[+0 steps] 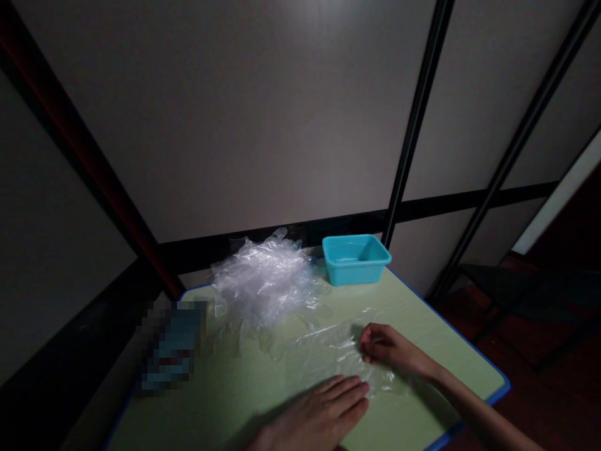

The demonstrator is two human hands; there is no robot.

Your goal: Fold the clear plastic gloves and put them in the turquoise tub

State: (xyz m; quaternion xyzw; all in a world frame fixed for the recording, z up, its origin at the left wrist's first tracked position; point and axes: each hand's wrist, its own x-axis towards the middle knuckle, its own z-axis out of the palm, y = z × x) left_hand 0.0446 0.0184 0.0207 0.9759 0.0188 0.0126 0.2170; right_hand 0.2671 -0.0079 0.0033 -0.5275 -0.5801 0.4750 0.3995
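One flat left hand lies by the thin clear plastic on the worktop, fingers straight and side by side. The right hand is curled above its right part; I can't tell if it pinches. Soft, slow touches should suit such thin stuff.

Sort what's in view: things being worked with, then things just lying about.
Being worked with:
flat clear plastic, at the left hand and right hand
pile of clear plastic, probably

Apparently lying about:
turquoise basin, untouched
pixelated object, too obscured to identify
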